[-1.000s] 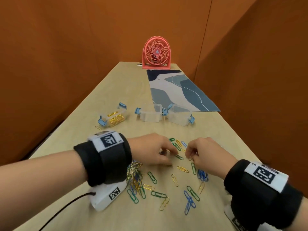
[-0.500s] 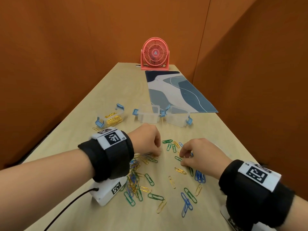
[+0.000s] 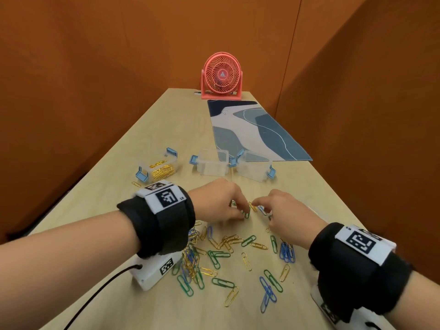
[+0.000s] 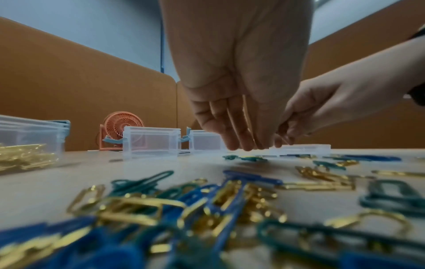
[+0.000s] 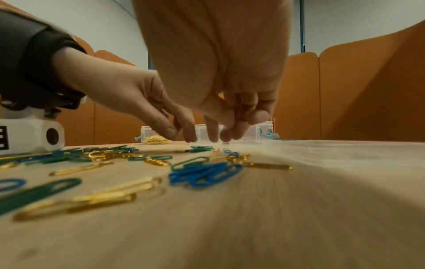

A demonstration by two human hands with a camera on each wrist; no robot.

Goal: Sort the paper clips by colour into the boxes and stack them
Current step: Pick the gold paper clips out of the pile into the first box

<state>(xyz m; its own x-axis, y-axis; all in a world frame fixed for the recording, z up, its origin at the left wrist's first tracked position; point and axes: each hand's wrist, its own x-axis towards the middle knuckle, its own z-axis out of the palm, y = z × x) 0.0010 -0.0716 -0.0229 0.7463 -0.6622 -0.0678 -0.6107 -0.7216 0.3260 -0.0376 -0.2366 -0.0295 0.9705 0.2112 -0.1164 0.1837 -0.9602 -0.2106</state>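
The left hand point(image 3: 220, 202) pinched a green clip point(image 3: 246, 214); the right hand's point(image 3: 284, 210) curled grip showed no clear hold; the empty boxes point(image 3: 212, 163) lay just beyond both.

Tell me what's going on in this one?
A person is sorting paper clips by colour. Both hands, left and right, are down over the loose clips on the table, fingers picking at a green clip and a gold one; whether either is gripped is unclear. The left box already holds gold clips; the other two boxes look empty. Nothing is stacked yet.
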